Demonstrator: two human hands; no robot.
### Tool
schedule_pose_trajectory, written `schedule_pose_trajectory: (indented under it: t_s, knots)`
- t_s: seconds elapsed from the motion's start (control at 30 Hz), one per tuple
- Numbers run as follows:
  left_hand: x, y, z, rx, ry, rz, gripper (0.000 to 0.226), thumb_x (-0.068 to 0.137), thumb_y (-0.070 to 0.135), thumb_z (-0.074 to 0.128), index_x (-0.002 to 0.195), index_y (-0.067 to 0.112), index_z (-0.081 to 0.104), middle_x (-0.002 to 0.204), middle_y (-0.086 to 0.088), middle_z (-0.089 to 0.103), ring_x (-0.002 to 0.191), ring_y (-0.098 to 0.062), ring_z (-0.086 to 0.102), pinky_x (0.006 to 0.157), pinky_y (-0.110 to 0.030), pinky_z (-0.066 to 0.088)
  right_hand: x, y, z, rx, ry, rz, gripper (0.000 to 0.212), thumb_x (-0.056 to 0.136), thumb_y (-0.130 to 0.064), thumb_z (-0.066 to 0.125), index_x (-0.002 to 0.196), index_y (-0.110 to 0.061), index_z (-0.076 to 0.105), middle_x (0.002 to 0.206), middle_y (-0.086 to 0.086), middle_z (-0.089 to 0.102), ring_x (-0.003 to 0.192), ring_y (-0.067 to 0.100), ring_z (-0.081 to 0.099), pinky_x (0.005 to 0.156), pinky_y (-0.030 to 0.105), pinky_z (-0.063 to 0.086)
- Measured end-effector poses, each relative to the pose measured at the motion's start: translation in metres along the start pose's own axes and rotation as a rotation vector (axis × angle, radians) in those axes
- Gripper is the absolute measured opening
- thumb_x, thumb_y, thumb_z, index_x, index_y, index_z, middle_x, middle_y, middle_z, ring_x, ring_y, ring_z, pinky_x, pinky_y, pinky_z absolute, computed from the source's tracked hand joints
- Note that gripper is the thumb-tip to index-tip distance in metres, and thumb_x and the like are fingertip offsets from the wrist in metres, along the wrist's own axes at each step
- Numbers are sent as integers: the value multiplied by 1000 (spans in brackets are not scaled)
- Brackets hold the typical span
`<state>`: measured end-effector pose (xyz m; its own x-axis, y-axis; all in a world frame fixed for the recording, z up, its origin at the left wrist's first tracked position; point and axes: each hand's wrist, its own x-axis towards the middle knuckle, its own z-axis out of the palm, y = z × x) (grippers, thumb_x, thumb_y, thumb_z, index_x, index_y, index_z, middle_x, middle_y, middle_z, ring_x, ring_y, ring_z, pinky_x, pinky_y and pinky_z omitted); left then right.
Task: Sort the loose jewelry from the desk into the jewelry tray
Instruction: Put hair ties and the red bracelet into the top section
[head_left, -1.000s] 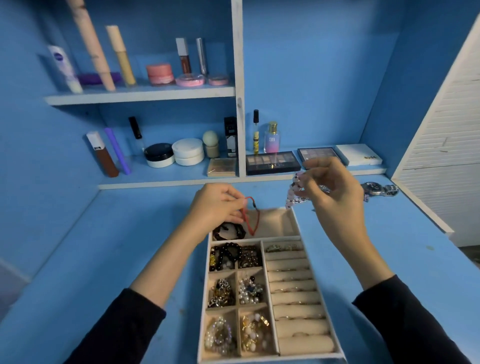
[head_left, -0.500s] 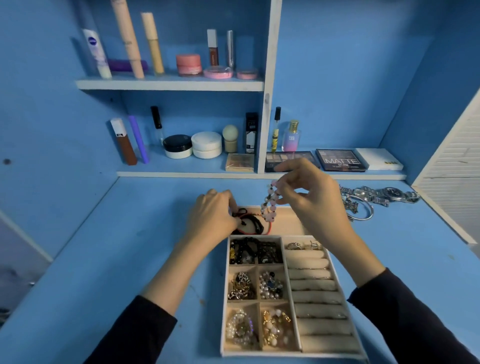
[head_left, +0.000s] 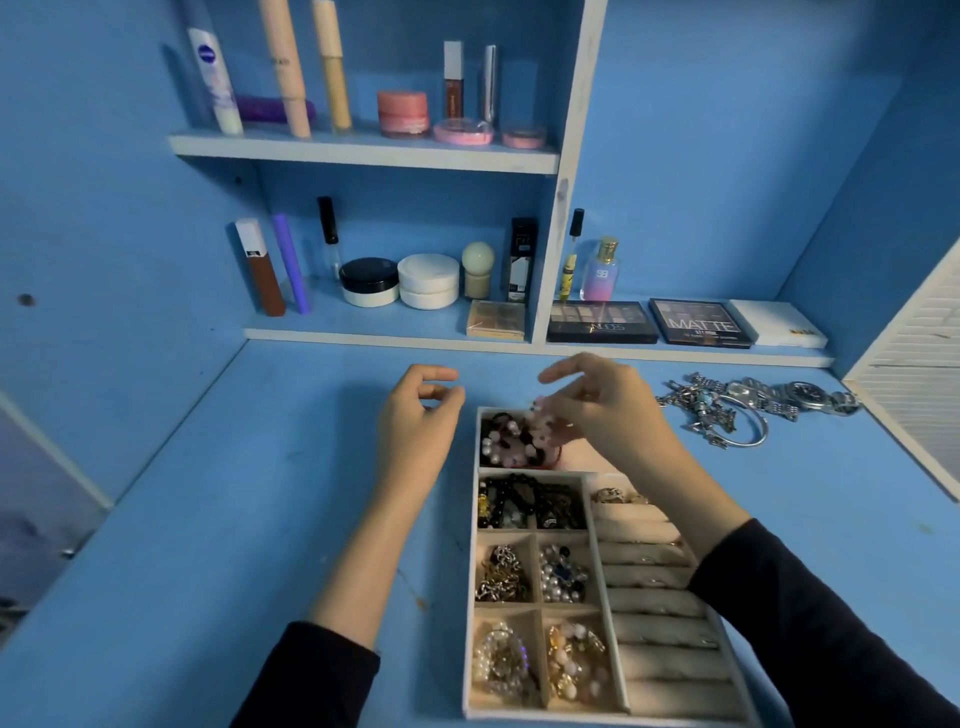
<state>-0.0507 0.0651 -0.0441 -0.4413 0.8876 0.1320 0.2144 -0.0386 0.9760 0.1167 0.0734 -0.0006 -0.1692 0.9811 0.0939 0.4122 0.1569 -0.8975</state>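
The beige jewelry tray (head_left: 471, 571) lies on the blue desk, its small compartments full of beads, chains and pearls, with ring rolls on the right. My right hand (head_left: 608, 415) hovers over the top compartment and pinches one end of a pink bead bracelet (head_left: 524, 436). The rest of the bracelet lies on black bracelets and a red cord there. My left hand (head_left: 418, 421) hangs just left of the tray's top corner, fingers loosely curled and holding nothing. Loose silver watches and bangles (head_left: 748, 410) lie on the desk to the right.
Shelves behind the desk hold cosmetics: jars (head_left: 400, 283), tubes, a perfume bottle (head_left: 600, 273) and eyeshadow palettes (head_left: 698, 322). A white slatted panel (head_left: 914, 364) borders the right side. Blue walls close in the left and the back.
My right hand lowered the pink bead bracelet into the top compartment. My left hand let go of the red cord, left it in the tray and pulled back to the left.
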Motion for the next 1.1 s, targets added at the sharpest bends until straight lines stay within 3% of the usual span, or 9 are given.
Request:
schedule_pose_trajectory:
  t_s: [0.07,0.2,0.47,0.57,0.7,0.8,0.93,1.07,1.1]
  knots:
    - [0,-1,1,1,-14,-10,13,84,12,59,86,25,61,76,9,58,57,-9,46,53,-26,37,1,10,-1,-168,23,16,10,82,-11,67,86,-18,63,75,9,71,63,25,67,73,41,56]
    - [1,-3,2,16,-34,-4,15,84,13,58,85,28,60,79,10,59,61,-8,47,54,-25,38,-1,14,-2,-350,-26,16,9,82,-12,67,79,-20,65,73,5,70,52,11,62,59,24,54]
    - [2,-4,0,28,-41,-17,13,85,15,58,89,26,61,82,9,60,61,-4,47,49,-9,36,-2,15,4,-460,-28,40,21,82,-8,63,95,-21,74,70,-4,62,66,15,60,57,19,45]
    - [1,-4,1,30,-49,-23,13,85,15,58,90,26,61,84,8,60,62,-4,48,54,-15,38,0,16,7,-441,-41,9,22,84,-8,61,97,-20,74,82,0,69,70,11,59,51,5,39]
    - [0,-2,0,37,-40,-16,13,85,14,57,90,26,62,82,9,60,57,1,48,48,-7,35,1,16,10,-474,-74,-27,27,86,-7,59,105,-20,71,97,4,70,73,10,54,51,-2,35]
    - [-1,0,-1,63,-38,11,13,85,14,57,90,25,62,82,10,60,51,7,46,46,-6,34,-2,16,8,-486,-85,-57,27,85,-8,59,106,-21,71,95,0,70,77,7,52,53,-2,34]
    - [-9,4,0,76,-49,71,12,85,12,58,89,22,63,79,11,60,49,1,43,48,-7,35,-8,15,-3,-461,-59,-123,21,85,-11,61,99,-21,72,80,-7,66,72,5,56,58,2,38]
    - [-18,11,8,139,-110,141,14,85,13,58,86,26,64,82,11,63,58,-7,51,54,-11,40,-16,22,-25,-407,83,-172,12,83,-15,66,91,-19,73,78,-3,68,73,12,61,67,17,46]
    - [-20,15,11,166,-131,162,15,85,13,58,85,27,63,84,11,64,63,-7,55,58,-13,41,-17,25,-32,-380,132,-165,12,81,-12,66,88,-18,73,75,-4,67,71,12,60,66,14,45]
